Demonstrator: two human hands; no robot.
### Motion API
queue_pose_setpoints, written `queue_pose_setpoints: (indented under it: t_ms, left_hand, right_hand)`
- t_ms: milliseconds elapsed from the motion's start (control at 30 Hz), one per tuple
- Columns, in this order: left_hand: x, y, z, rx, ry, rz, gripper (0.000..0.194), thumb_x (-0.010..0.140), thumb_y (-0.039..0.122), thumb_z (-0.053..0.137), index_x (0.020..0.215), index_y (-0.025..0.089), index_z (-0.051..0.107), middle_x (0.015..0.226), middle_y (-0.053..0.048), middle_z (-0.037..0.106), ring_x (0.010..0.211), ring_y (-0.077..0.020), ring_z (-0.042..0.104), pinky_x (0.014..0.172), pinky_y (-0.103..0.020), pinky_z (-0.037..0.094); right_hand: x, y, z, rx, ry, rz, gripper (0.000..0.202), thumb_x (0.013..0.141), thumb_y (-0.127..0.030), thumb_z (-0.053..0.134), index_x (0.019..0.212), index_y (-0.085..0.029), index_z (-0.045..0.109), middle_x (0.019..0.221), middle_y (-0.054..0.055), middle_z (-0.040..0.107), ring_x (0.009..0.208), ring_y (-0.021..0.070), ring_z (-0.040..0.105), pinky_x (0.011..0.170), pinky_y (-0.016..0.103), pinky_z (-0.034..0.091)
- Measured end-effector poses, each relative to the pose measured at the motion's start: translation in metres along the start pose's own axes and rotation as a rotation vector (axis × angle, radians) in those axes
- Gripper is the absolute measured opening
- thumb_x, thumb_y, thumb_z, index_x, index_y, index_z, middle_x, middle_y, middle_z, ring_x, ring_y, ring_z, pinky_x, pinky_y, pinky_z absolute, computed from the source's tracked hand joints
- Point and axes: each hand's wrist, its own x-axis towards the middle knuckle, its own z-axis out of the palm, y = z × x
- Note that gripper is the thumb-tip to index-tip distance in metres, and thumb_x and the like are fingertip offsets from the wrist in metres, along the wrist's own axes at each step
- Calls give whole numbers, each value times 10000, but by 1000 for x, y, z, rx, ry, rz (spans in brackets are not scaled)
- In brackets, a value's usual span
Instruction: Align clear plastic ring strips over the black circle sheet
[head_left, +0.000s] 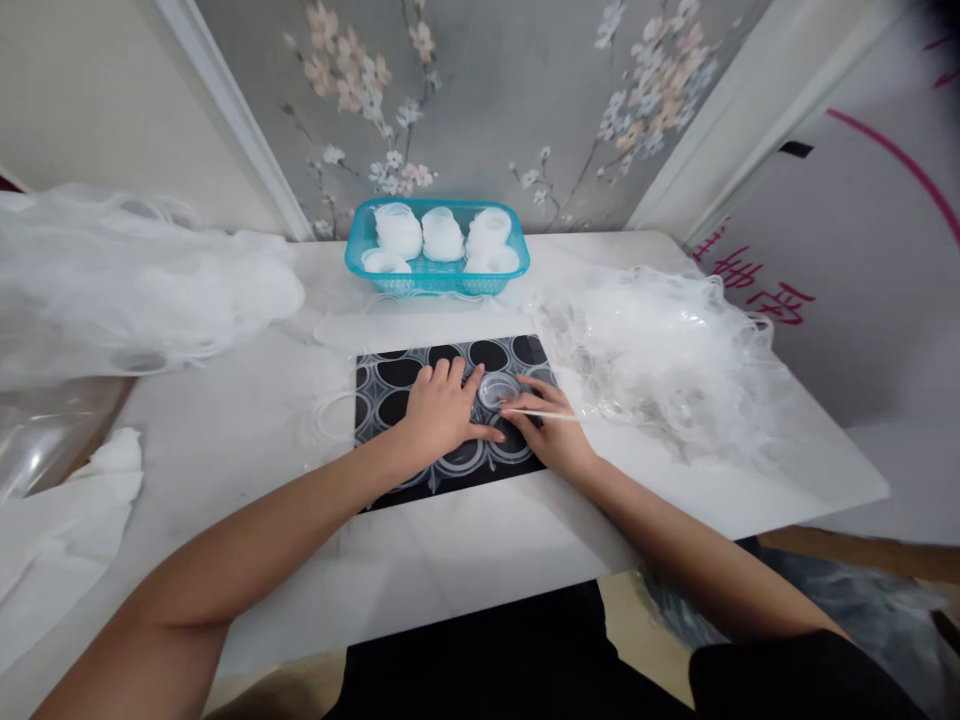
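– Flowered grey wall (465, 110) at the back, white table (247, 420) in front of it. What lies at the fingers?

– One clear ring (499, 391), flat on a black sheet (397, 408), between the fingertips of both hands.

– How does the left hand (441, 405) sit?

– Palm down on the sheet, to the left of the ring. Its thumb and index finger are spread apart, with the ring near the gap between them; the other fingers lie close together, pointing away from the body.

– And the right hand (553, 425)?

– It comes in from the other side. Thumb and fingers pinch a thin white stick (547, 415), whose tip is just beside the ring's lower edge. Its index finger reaches along the ring's far right side; whether it touches, I can't tell.

– What surrounds the fingers on the sheet?

– Rows of round outlines in pale lines, some partly under the left hand.

– Farther out?

– Beyond the fingertips, a blue basket (439, 281) holds stacks of white rings (442, 236). Right of the right fingers spreads a loose heap of clear rings (675, 350). Well to the left of the left fingers lies a cloudy white pile (150, 285), with clear plastic (41, 430) and a crumpled white sheet (82, 520) nearer the body.

– Anything past the table?

– Off to the right, a pale board (832, 240) with red writing.
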Motion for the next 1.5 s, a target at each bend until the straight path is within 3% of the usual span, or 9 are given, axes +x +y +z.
queue_pose_setpoints:
  t_ms: [167,367,567,767,900,1100,1167,1333,1500]
  left_hand:
    - [0,2,-1,4,1,6,1001,729,837,221,1411,123,377,1176,-187,500,1009,-318,433,789,-395,306]
    - [6,-3,-9,-16,-47,7,1091,594,898,369,1393,156,416,1225,-195,489,1051,-335,438,843,-398,328]
    - [23,24,-9,-93,116,29,952,733,823,283,1414,163,369,1245,-184,485,1073,-316,442,859,-380,332]
    - [42,45,-4,-110,51,47,983,694,835,365,1379,133,422,1281,-193,461,1091,-323,416,876,-396,318]
    - [45,43,0,-111,42,33,1030,660,863,359,1381,130,420,1272,-198,462,1088,-331,411,873,-404,306]
    - [44,46,-4,-70,39,58,992,707,824,368,1390,106,406,1237,-199,492,1054,-317,415,847,-391,291]
    - [45,46,-8,-50,22,56,1030,661,850,394,1384,117,422,1210,-194,506,1045,-318,418,840,-388,294]
    - [46,44,-10,-24,35,72,1069,610,879,400,1375,133,440,1200,-186,516,1024,-310,439,831,-376,312]
    - [36,47,-7,-50,132,167,937,721,785,417,1389,129,405,1313,-193,450,1097,-311,430,880,-375,317]
  right_hand:
    - [28,0,-13,-384,-81,-197,194,851,-129,522,939,-236,657,951,40,721,1195,267,497,1013,461,318]
    - [71,33,-65,-342,438,190,194,887,-203,448,891,-213,642,930,60,687,1059,258,527,934,444,364]
    - [12,37,-46,78,64,192,167,861,-308,534,826,-212,666,904,51,709,1110,261,549,995,439,401]
    - [-3,38,-34,277,73,290,171,849,-355,569,807,-231,680,911,43,722,1141,250,571,1021,441,404]
    - [-7,37,-34,170,60,234,160,871,-329,539,834,-240,667,929,40,725,1193,254,530,1001,449,418]
    - [13,30,-39,-381,-63,-28,184,810,-123,531,902,-228,651,930,92,705,1218,304,458,1040,514,287]
    - [41,36,-57,-478,-15,30,216,788,-92,520,911,-215,648,877,108,682,1122,308,506,986,511,325]
    - [91,58,-125,-556,458,263,183,875,-187,452,921,-176,629,899,131,637,1104,331,485,942,557,322]
    - [46,47,-126,-405,359,203,115,823,-226,552,764,-177,638,990,144,670,1164,351,486,960,551,351]
